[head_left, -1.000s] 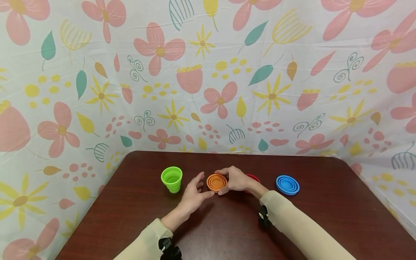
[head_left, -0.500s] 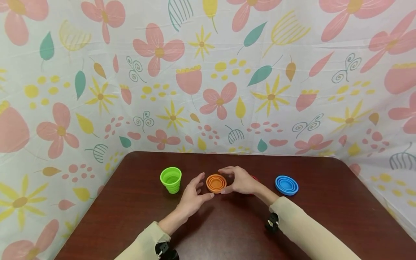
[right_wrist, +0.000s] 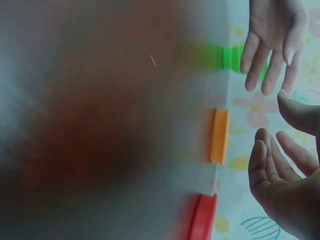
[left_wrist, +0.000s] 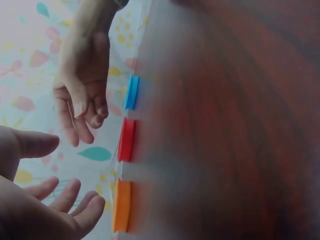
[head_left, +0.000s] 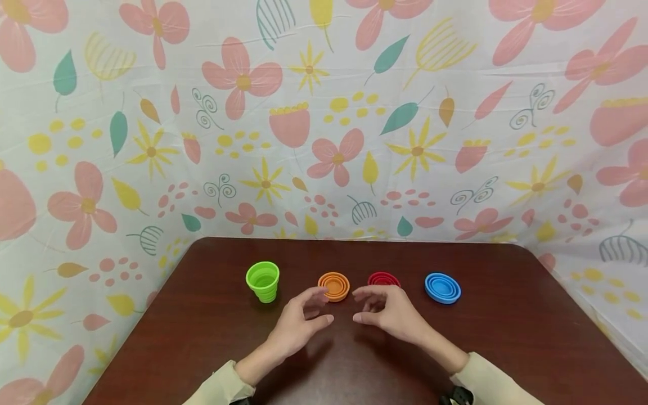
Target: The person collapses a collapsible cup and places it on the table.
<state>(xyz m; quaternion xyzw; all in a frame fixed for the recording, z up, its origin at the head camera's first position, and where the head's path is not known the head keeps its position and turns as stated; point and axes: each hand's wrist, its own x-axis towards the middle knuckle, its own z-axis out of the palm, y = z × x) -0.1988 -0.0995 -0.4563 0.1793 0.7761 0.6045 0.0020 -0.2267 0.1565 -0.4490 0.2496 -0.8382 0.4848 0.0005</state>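
Four cups would be a count, so each is named by colour: an orange collapsible cup (head_left: 334,287), pressed flat, lies mid-table just beyond my left hand (head_left: 297,323). A flattened red collapsible cup (head_left: 383,279) lies beyond my right hand (head_left: 390,312), which covers its near part in the head view. Both hands hover over the table with relaxed, slightly bent fingers, facing each other, holding nothing. In the left wrist view the orange cup (left_wrist: 122,206) stands apart from the fingers. The right wrist view also shows a gap between the right hand (right_wrist: 285,175) and the red cup (right_wrist: 203,218).
A green collapsible cup (head_left: 263,281) stands extended to the left of the orange one. Over on the right lies a flattened blue collapsible cup (head_left: 442,288). The dark wooden table (head_left: 506,349) ends against a flowered cloth (head_left: 324,112) at the back.
My right hand has withdrawn from the orange cup toward me, uncovering part of the red cup. My left hand has also come slightly nearer. The cups stay in place on the table.
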